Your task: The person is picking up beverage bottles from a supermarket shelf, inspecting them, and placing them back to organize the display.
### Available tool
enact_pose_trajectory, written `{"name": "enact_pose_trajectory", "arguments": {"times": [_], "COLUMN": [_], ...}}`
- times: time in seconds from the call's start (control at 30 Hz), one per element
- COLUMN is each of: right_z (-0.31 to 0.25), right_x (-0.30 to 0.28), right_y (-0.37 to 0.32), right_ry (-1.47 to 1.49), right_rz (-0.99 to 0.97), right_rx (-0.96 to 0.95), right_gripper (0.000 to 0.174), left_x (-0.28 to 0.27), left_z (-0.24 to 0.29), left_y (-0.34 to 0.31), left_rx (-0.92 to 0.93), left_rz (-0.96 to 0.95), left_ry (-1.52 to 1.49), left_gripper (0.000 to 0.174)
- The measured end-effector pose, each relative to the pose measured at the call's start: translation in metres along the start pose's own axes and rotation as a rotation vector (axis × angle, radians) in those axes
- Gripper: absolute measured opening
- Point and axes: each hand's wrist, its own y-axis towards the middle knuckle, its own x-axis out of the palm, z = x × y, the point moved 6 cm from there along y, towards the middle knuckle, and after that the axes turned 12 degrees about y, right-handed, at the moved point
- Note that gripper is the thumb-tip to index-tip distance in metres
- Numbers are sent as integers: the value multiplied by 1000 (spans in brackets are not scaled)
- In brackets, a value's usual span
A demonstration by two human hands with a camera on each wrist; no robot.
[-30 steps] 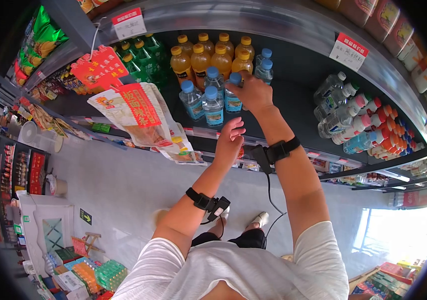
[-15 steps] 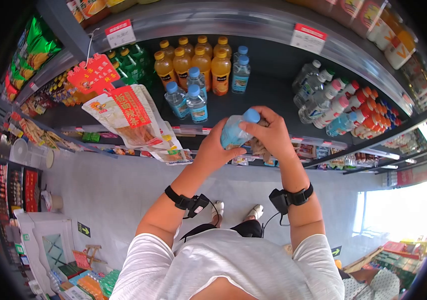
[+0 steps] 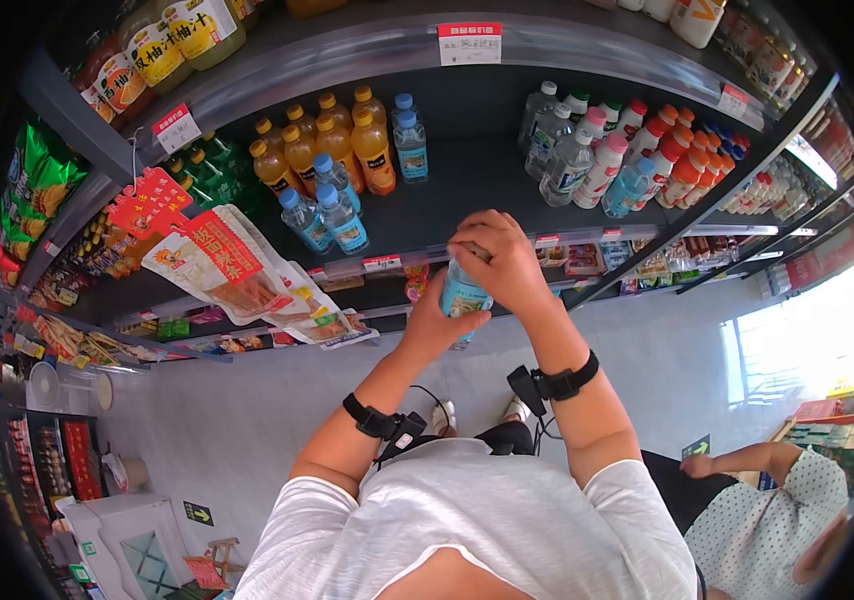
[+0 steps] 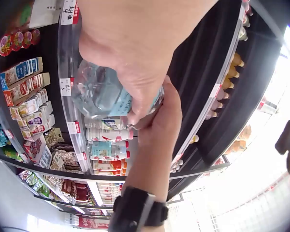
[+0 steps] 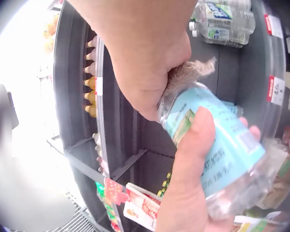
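In front of the shelf, my left hand (image 3: 434,318) grips a clear water bottle (image 3: 465,292) round its blue-labelled body. My right hand (image 3: 507,258) lies over the bottle's top, fingers curled, hiding the cap. The right wrist view shows a rough brown cloth (image 5: 191,75) bunched in that hand against the bottle's shoulder. There the bottle tilts, its base toward the lower right. The left wrist view shows the clear bottle base (image 4: 92,94) beside the left hand.
Several blue-capped water bottles (image 3: 345,225) stand on the shelf beside orange juice bottles (image 3: 375,155). More drinks, such as a pink-capped bottle (image 3: 602,172), stand farther right. Hanging snack packets (image 3: 232,270) jut out at the left. Another person (image 3: 772,520) is at the lower right.
The right hand took a water bottle off the shelf and brought it to the left hand, which now grips it. The right hand then moved over its top. Another person has come further into view.
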Motion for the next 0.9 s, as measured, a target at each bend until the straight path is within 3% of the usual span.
{"name": "enact_pose_trajectory", "arguments": {"times": [0.17,0.27,0.37,0.5,0.57,0.6,0.67,0.7,0.8,0.83,0.87,0.9], "right_z": [28,37,35,26,21,15,3,-2,15,21,14,2], "right_x": [0,4,6,6,0,-3,-2,-3,-19,-26,-26,-26], "right_y": [-11,-20,-26,-39,-44,-48,-55,-57,-66,-63,-59,-52], "right_ry": [560,1302,1450,1186,909,705,302,280,752,771,630,489], "right_rz": [22,18,136,333,374,367,326,317,353,491,442,392], "right_rx": [412,613,562,596,571,428,145,137,637,477,367,252], "right_gripper": [12,17,23,33,36,37,40,37,36,35,34,34], "left_x": [1,12,27,27,24,22,20,18,19,23,28,30], "left_z": [2,-3,-8,1,6,9,9,5,14,19,22,21], "left_y": [-9,-15,-32,-7,-5,-4,3,6,4,4,3,7], "left_rx": [-76,-153,-184,-100,-103,-109,-68,-47,-25,-24,-22,15], "left_rz": [-98,-302,-418,-394,-226,-140,-141,-162,-286,-314,-342,-185], "left_ry": [10,-304,-557,-531,-494,-475,-515,-530,-519,-524,-529,-518], "left_gripper": [77,77,79,79,79,79,83,83,82,81,80,76]}}
